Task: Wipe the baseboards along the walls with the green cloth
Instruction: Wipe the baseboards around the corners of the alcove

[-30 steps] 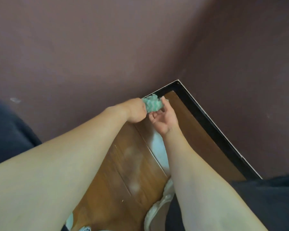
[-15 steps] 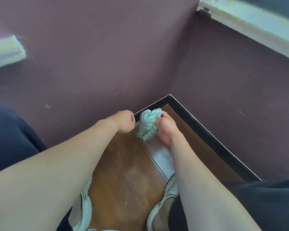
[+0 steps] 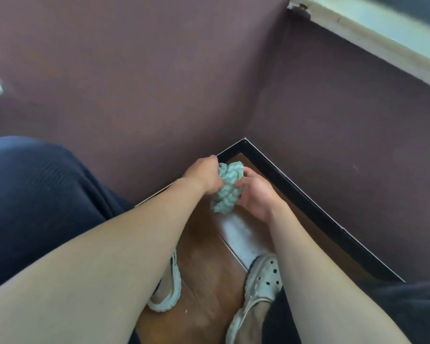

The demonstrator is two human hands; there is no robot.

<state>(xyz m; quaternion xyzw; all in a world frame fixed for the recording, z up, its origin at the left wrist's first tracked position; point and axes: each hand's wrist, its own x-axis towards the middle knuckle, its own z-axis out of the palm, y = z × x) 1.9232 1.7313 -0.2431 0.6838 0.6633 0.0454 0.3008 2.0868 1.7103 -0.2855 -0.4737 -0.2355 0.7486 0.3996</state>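
Both hands, left hand [image 3: 204,176] and right hand [image 3: 255,194], grip the bunched green cloth [image 3: 226,188], long axis upright.

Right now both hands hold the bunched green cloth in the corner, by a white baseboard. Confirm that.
Wrong on the colour: the baseboard is black, not white, as the head view shows. The left hand and right hand do both hold the bunched green cloth in the corner beside it.

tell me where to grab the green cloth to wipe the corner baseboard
Probably the cloth by its lower bunched half, from the near side with the right hand, leaving its upper end free: that end points at the black baseboard.
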